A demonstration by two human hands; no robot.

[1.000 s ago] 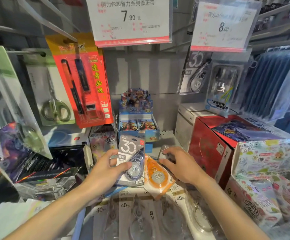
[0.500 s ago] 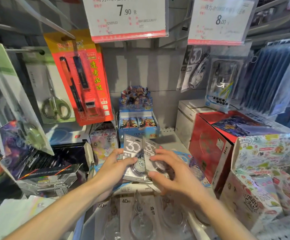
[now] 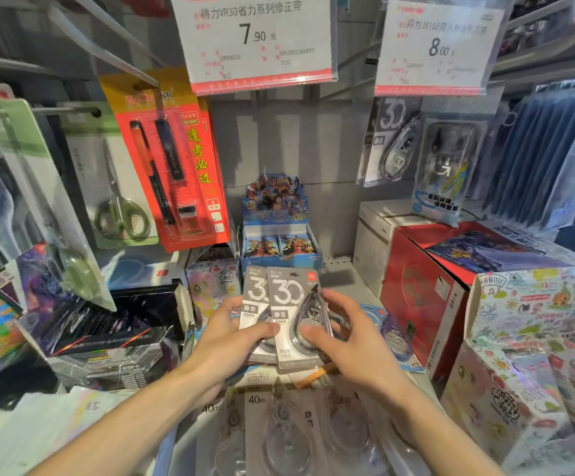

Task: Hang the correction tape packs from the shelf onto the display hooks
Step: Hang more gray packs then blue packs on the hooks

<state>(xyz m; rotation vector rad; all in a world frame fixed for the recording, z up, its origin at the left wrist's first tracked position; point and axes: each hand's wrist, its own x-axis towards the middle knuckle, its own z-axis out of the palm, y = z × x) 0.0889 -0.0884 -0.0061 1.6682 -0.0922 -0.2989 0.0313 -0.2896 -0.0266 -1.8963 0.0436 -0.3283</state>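
Holding two grey correction tape packs (image 3: 280, 317) fanned upright over the shelf (image 3: 342, 269), the person had the front one overlapping the rear one. The left hand (image 3: 231, 338) gripped them from the left with its thumb pressed across the card faces, while the right hand (image 3: 344, 338) pinched the front pack by its teardrop blister, thumb in front and fingers curled behind. Neither pack was on a hook, so by my judgement the work stood at the gathering stage. One matching grey pack (image 3: 387, 142) already hung on a hook at the upper right beside a blue-labelled tape pack (image 3: 445, 173), both under the 8.00 price tag (image 3: 437, 46); the hook (image 3: 354, 53) behind the 7.90 price tag (image 3: 255, 39) looked bare, though the tag hid most of it. Plenty remained: more loose tape packs marked 40m (image 3: 279, 427) lay flat at the near edge, and an orange-tinted one (image 3: 310, 376) poked out beneath the held pair. As for containers, the open blue card box (image 3: 280, 242) at the back held upright rows of small illustrated packets, and the red carton (image 3: 426, 297) beside it was closed, its contents unseen.
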